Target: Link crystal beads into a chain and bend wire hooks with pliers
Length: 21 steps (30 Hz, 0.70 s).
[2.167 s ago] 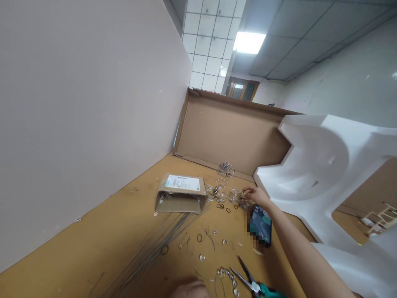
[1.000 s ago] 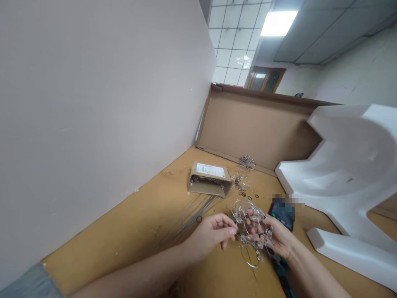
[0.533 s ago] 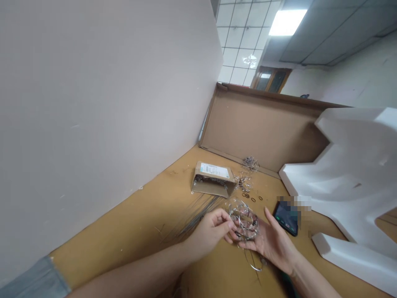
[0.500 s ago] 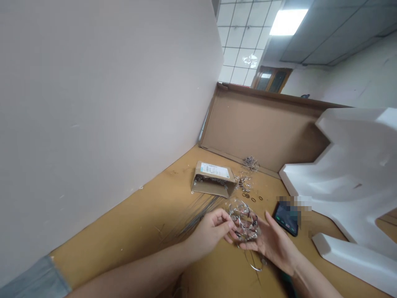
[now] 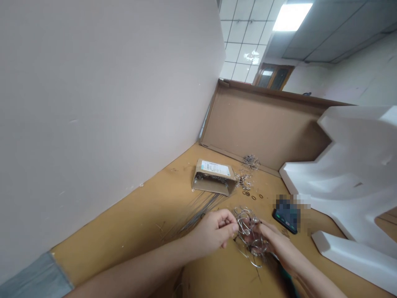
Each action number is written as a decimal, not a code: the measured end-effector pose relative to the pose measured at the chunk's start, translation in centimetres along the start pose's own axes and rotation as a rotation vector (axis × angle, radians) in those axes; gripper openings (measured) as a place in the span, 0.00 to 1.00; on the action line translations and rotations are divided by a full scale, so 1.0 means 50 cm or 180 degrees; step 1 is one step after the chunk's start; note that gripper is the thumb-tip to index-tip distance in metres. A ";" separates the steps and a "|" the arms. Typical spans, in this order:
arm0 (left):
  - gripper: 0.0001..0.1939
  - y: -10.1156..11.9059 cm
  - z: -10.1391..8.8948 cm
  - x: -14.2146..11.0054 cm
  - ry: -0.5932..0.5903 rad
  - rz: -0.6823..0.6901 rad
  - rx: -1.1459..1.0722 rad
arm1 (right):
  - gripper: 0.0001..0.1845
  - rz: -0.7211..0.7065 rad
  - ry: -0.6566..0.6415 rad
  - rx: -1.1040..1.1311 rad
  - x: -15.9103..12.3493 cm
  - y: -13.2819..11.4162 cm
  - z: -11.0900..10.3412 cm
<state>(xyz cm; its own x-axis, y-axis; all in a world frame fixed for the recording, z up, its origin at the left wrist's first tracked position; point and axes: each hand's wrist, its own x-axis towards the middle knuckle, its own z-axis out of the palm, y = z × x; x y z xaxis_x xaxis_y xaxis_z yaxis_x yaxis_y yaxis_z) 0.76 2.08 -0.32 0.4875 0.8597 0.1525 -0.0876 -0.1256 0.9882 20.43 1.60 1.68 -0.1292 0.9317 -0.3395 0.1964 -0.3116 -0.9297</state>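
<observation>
Wire tangle [image 5: 247, 232] in curled right hand [image 5: 270, 236]; left hand [image 5: 214, 231] pinching edge.

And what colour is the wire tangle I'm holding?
The wire tangle is silvery; head view shows it.

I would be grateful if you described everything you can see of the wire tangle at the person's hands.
The wire tangle is a loose bunch of thin, shiny, silvery curved strands, apparently metal, with clear, rounded bead-like pieces and some dark bits among them. The right hand holds it over the tan tabletop, its fingers partly hidden by the strands. The left hand is at its left edge; whether it pinches a strand is unclear. A curved strand sticks out below the bunch.
</observation>
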 end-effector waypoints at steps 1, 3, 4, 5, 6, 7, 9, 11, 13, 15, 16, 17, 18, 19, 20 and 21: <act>0.07 0.001 -0.002 0.002 0.0069 0.0041 0.0010 | 0.19 0.0054 -0.0060 0.0006 -0.001 0.000 0.001; 0.05 0.003 -0.002 0.004 0.0156 0.0072 0.0005 | 0.19 0.0186 -0.0188 0.0006 -0.001 0.001 0.002; 0.05 0.003 -0.001 0.004 0.0174 0.0058 -0.0007 | 0.19 0.0237 -0.0227 -0.0012 0.000 0.003 0.002; 0.04 0.002 0.001 0.005 0.0185 0.0018 -0.0024 | 0.19 0.0269 -0.0229 -0.0043 0.001 0.005 0.003; 0.04 0.000 0.003 0.005 0.0180 -0.0036 -0.0047 | 0.19 0.0278 -0.0215 -0.0084 0.002 0.006 0.003; 0.03 -0.002 0.005 0.005 0.0169 -0.0089 -0.0070 | 0.18 0.0267 -0.0209 -0.0136 0.002 0.007 0.004; 0.03 -0.004 0.008 0.005 0.0163 -0.0188 -0.0120 | 0.17 0.0166 -0.0237 -0.0323 0.002 0.006 0.006; 0.03 -0.003 0.008 0.006 0.0172 -0.0256 -0.0161 | 0.17 0.0048 -0.0309 -0.0541 0.001 0.004 0.008; 0.03 0.003 0.006 0.007 0.0166 -0.0341 -0.0172 | 0.17 -0.0046 -0.0359 -0.0691 -0.002 0.001 0.011; 0.04 0.011 0.001 0.007 0.0130 -0.0431 -0.0163 | 0.15 -0.0099 -0.0390 -0.0724 -0.004 -0.001 0.013; 0.04 0.014 -0.002 0.007 0.0098 -0.0471 -0.0167 | 0.14 -0.0116 -0.0420 -0.0746 -0.005 -0.001 0.014; 0.05 0.016 -0.006 0.007 0.0045 -0.0501 -0.0187 | 0.13 -0.0119 -0.0461 -0.0777 -0.006 -0.001 0.015; 0.05 0.017 -0.009 0.007 -0.0035 -0.0520 -0.0243 | 0.13 -0.0126 -0.0503 -0.0827 -0.006 -0.001 0.015; 0.06 0.017 -0.013 0.007 -0.0139 -0.0532 -0.0336 | 0.13 -0.0144 -0.0530 -0.0900 -0.007 0.000 0.015; 0.06 0.015 -0.017 0.007 -0.0249 -0.0542 -0.0451 | 0.13 -0.0164 -0.0531 -0.0992 -0.008 0.000 0.015; 0.06 0.014 -0.020 0.007 -0.0343 -0.0549 -0.0573 | 0.13 -0.0188 -0.0508 -0.1099 -0.010 -0.001 0.016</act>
<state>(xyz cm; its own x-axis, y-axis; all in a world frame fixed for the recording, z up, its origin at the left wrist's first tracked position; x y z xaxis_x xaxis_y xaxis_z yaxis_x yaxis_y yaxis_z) -0.02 2.80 0.38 0.5975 0.8018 -0.0078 -0.1435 0.1165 0.9828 19.73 1.02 1.76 -0.2946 0.8969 -0.3300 0.4963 -0.1515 -0.8548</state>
